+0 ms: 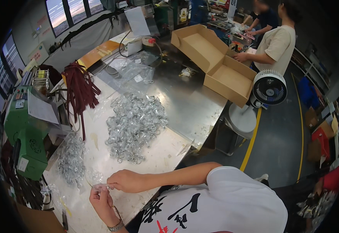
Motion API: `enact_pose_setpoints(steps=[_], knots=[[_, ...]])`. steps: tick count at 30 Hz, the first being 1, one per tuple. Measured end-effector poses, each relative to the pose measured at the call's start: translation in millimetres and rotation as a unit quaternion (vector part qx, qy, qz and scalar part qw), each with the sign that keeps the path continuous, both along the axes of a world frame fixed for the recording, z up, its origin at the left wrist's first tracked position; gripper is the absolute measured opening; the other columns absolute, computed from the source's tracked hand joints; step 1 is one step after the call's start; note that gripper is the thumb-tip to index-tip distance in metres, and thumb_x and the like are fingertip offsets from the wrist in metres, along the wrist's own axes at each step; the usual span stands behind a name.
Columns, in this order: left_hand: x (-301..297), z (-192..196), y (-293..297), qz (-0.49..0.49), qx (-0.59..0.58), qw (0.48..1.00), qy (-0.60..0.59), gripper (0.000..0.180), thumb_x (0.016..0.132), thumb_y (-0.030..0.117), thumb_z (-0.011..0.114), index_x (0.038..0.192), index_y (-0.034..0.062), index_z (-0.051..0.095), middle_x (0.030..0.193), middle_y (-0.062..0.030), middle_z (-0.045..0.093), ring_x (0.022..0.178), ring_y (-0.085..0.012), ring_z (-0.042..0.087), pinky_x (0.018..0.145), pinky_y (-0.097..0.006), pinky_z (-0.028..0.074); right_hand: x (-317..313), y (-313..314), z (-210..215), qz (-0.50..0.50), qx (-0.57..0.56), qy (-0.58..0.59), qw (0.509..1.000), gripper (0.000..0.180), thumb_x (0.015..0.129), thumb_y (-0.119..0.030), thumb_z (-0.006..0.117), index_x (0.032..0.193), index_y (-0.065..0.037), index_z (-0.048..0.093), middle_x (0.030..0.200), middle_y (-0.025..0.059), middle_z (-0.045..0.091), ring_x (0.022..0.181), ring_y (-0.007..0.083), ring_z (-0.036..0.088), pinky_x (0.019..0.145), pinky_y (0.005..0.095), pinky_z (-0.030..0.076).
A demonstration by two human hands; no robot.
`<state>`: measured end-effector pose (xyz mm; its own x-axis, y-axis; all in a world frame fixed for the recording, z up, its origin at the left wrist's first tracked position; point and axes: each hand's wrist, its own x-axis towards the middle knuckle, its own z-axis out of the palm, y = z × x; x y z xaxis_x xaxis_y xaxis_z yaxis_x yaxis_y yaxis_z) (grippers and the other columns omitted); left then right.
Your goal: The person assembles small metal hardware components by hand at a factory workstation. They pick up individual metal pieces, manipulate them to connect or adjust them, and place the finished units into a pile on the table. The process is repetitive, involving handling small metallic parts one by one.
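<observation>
My left hand (100, 201), with a watch on its wrist, is closed at the near side of the white worktop. My right hand (127, 181) meets it from the right, its fingers pinched. Between them is a small clear plastic piece (101, 187), perhaps a little bag; its contents are too small to tell. Just beyond my hands lies a big heap of small metal fittings with rings (136, 126), many in clear plastic. To the left of my hands is a smaller pile of shiny metal pieces (71, 160).
A green machine (28, 138) stands at the left edge. Dark red straps (80, 87) hang beside it. Clear bags (132, 72) lie farther back. An open cardboard box (225, 87) sits at the table's far right corner, near a fan (269, 87). Other people work beyond.
</observation>
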<state>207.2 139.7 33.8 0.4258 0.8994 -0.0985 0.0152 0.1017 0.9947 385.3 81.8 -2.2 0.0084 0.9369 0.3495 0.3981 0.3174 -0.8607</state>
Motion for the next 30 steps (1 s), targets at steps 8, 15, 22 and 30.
enact_pose_setpoints(steps=[8,15,22,30], knots=[[-0.4,-2.9,-5.0,-0.013,0.065,0.996,0.061,0.011,0.105,0.01,0.065,0.097,0.0054,0.059,0.07,0.0044,0.057,0.051,0.0007,0.042,0.043,-0.018,0.027,4.1,-2.0,10.6,0.094,-0.116,0.054,0.987,0.023,0.099,-0.011,0.054,0.084,0.003,0.064,0.074,0.0155,0.069,0.075,0.0351,0.069,0.075,0.0462,0.054],[6.6,4.0,-19.3,0.033,0.045,0.997,0.054,0.013,0.104,0.005,0.065,0.095,0.0049,0.056,0.072,0.0027,0.056,0.055,-0.0015,0.047,0.045,-0.018,0.032,1.5,-7.9,18.2,0.076,-0.144,0.062,0.985,0.015,0.099,-0.007,0.054,0.097,0.004,0.065,0.077,0.0163,0.069,0.079,0.0364,0.069,0.075,0.0457,0.054],[10.6,3.5,-21.5,0.052,0.071,0.995,0.053,0.003,0.104,0.005,0.063,0.104,0.0033,0.061,0.066,0.0038,0.055,0.052,-0.0013,0.045,0.045,-0.019,0.031,-10.8,-11.4,-8.8,0.026,0.004,-0.029,0.999,0.018,0.099,-0.015,0.067,0.105,0.002,0.069,0.101,0.021,0.071,0.091,0.0384,0.068,0.08,0.0481,0.053],[7.1,7.0,-20.3,0.022,0.053,0.998,0.037,0.005,0.103,0.006,0.063,0.106,0.0023,0.066,0.067,0.005,0.053,0.051,-0.0005,0.042,0.045,-0.018,0.027,-2.4,-12.9,-6.0,0.027,0.003,0.041,0.999,0.02,0.095,-0.019,0.07,0.094,0.001,0.071,0.088,0.0173,0.07,0.089,0.0395,0.067,0.082,0.0494,0.051]])
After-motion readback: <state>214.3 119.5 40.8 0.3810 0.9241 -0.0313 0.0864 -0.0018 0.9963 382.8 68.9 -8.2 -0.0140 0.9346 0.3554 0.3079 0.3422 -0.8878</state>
